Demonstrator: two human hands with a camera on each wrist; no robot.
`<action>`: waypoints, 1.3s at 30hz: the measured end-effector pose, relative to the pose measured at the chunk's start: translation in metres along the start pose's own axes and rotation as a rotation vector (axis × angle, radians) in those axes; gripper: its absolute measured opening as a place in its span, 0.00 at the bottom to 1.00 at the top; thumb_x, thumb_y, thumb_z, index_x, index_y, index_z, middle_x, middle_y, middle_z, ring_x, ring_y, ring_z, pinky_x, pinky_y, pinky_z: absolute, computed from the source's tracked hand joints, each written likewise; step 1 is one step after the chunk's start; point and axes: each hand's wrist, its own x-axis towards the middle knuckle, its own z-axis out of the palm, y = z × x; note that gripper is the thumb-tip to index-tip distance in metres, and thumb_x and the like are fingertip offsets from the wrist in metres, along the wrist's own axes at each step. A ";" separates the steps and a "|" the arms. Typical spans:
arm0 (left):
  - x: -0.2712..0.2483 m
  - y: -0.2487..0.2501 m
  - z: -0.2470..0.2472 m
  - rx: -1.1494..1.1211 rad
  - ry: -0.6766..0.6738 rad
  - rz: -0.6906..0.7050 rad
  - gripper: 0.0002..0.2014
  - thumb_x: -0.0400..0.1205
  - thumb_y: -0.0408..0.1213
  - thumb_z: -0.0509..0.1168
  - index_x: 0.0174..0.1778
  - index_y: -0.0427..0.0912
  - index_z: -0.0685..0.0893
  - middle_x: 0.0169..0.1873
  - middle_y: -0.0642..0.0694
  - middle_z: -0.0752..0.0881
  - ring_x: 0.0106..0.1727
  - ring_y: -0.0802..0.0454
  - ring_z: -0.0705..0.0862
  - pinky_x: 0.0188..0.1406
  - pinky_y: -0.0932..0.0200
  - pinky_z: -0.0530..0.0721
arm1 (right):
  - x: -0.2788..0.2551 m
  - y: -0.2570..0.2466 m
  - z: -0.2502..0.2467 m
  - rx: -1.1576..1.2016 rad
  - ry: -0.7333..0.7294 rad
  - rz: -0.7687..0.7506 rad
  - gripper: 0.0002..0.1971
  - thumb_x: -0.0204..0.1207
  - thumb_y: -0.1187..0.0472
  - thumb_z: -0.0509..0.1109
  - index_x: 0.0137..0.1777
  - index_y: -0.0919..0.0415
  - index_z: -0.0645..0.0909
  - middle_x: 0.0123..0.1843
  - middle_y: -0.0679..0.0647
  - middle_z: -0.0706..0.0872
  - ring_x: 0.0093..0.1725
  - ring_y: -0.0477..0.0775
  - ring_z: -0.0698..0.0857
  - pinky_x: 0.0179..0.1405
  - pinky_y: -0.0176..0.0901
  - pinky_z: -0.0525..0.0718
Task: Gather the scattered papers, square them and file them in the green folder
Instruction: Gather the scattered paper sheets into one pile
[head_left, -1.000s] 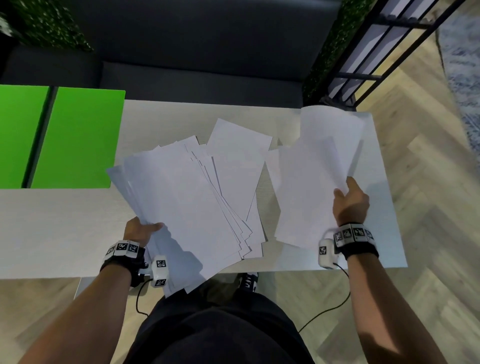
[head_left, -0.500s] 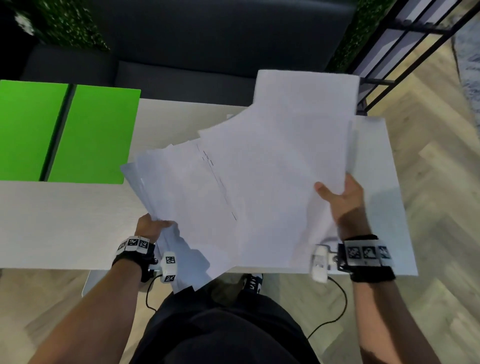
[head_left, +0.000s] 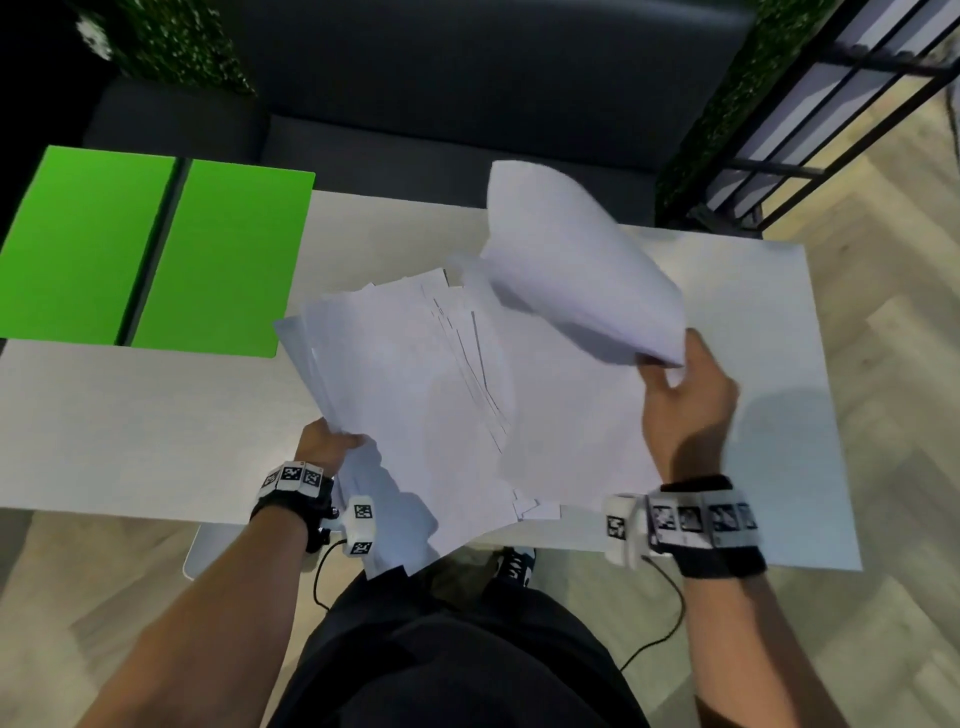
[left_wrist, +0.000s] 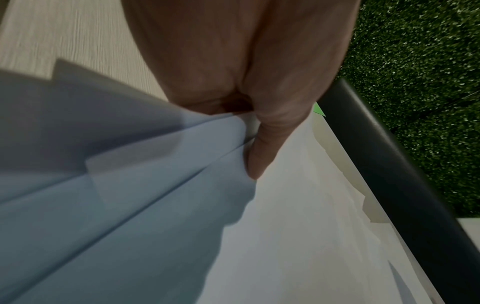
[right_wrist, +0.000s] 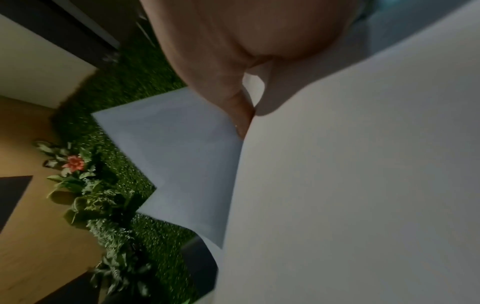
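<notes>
A fanned stack of white papers (head_left: 415, 384) lies over the middle of the table, its near end hanging past the front edge. My left hand (head_left: 324, 441) grips the stack's near left corner; in the left wrist view the thumb (left_wrist: 265, 144) presses on the sheets (left_wrist: 130, 205). My right hand (head_left: 680, 395) pinches a few curled sheets (head_left: 576, 275) lifted above the stack's right side, and the right wrist view shows those sheets (right_wrist: 350, 185) bent over the fingers. The open green folder (head_left: 150, 254) lies flat at the table's far left.
The pale table (head_left: 769, 364) has bare surface to the right and at the near left. A dark sofa (head_left: 441, 104) stands behind it, with a black metal railing (head_left: 831, 104) and green hedge wall at the back right. Wood floor lies to the right.
My right hand has carried its sheets from the right side of the table over to the stack. The sheets now curl upward above the stack; my left hand keeps its hold.
</notes>
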 end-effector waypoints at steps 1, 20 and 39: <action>0.000 0.000 0.001 0.014 0.003 0.010 0.19 0.74 0.28 0.78 0.60 0.26 0.85 0.50 0.37 0.87 0.47 0.45 0.83 0.48 0.57 0.79 | 0.005 -0.004 -0.012 -0.005 0.003 -0.018 0.09 0.80 0.60 0.73 0.55 0.64 0.83 0.48 0.61 0.90 0.47 0.54 0.85 0.42 0.41 0.77; 0.003 -0.003 -0.002 0.062 -0.002 0.023 0.09 0.81 0.25 0.68 0.56 0.26 0.85 0.52 0.31 0.86 0.50 0.44 0.82 0.47 0.56 0.76 | -0.046 0.037 0.162 0.109 -0.642 0.341 0.26 0.78 0.53 0.76 0.73 0.62 0.80 0.69 0.55 0.86 0.69 0.57 0.84 0.73 0.53 0.80; -0.005 -0.001 0.003 -0.023 0.006 0.001 0.27 0.68 0.30 0.83 0.62 0.27 0.85 0.59 0.33 0.88 0.56 0.38 0.87 0.52 0.52 0.83 | -0.007 0.056 0.192 -0.432 -0.309 0.783 0.40 0.79 0.40 0.65 0.82 0.65 0.61 0.85 0.67 0.61 0.80 0.70 0.67 0.71 0.67 0.74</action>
